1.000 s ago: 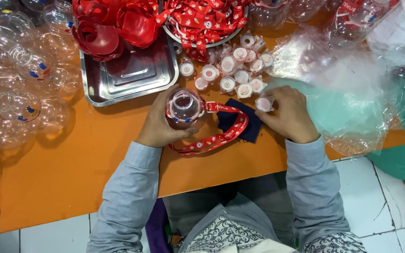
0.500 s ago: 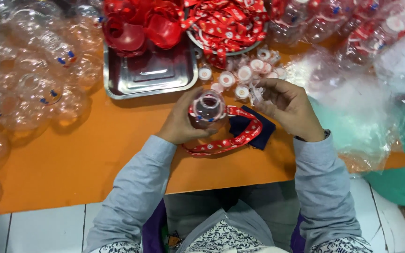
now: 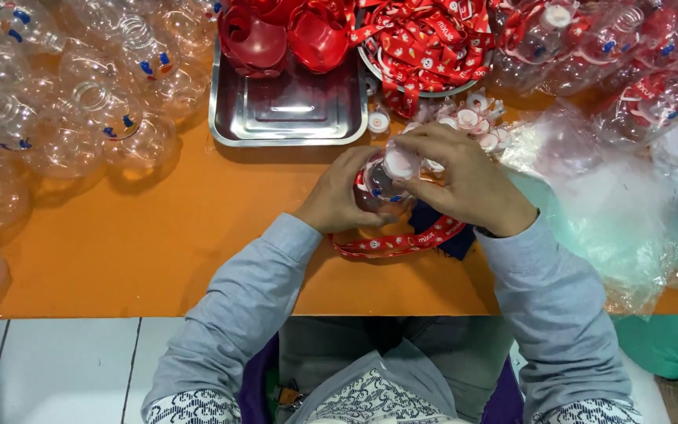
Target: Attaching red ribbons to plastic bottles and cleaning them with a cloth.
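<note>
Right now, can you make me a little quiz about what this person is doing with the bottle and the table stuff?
1. True or false: the left hand grips the clear bottle.
2. What does the right hand press onto the bottle's top? A) white cap B) spoon C) sponge
3. Fill in: the steel tray lies on the ____ table.

Key: 1 true. 2 A. 3 orange.
</note>
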